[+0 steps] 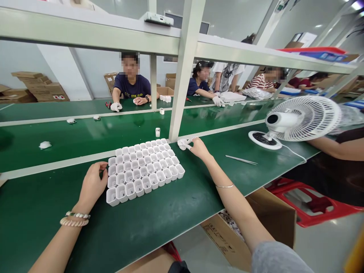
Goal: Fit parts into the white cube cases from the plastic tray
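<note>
L hand (93, 182) loosely open, fingertips at L end of white cups (146, 167), nr surface's (159, 223) far edge; light side contact should keep rows sq. R hand (200, 148) at white bundle (182, 144), same edge, can't tell if gripped; best kept clear of corner cups.

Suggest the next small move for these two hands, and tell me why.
I'd have the right hand leave the crumpled white bundle and come to the right side of the white cups. The left hand is already at their left side, while the right side has no hand, so the tightly packed rows could probably be steadied from both.
</note>
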Tool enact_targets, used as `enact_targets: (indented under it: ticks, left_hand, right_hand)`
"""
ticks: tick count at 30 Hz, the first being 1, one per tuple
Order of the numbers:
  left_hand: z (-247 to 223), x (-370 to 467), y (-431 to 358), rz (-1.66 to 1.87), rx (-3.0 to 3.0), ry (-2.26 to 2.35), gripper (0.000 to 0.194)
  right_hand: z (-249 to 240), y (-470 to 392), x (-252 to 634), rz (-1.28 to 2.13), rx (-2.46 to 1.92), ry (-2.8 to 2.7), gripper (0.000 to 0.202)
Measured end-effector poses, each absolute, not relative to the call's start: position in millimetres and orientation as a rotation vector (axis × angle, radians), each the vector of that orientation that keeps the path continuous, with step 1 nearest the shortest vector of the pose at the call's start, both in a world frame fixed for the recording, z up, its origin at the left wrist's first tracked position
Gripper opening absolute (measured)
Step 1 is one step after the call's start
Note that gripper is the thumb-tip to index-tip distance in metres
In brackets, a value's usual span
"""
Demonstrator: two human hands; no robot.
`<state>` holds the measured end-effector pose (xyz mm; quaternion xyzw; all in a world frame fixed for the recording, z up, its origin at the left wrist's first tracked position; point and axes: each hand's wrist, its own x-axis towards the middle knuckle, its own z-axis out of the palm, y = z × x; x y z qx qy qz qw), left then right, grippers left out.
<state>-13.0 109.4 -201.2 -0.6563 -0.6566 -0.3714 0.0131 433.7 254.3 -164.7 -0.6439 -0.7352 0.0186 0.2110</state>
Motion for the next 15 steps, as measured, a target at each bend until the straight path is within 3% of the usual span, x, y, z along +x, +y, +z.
enact_targets:
  ticks: [9, 15]
  left_hand:
    - [-187.4, -2.8, 103.7, -1.244, -2.069, -1.971, 0.028]
    - [-187.8, -1.3, 102.2, -1.157, -2.149, -1.98, 0.034]
  right_hand:
    - [-166.7, 256.4, 434.0, 0.117, -1.818, -2.025, 0.025]
    - [-181.5, 268.9, 443.5, 0.102, -1.72, -1.968, 0.02]
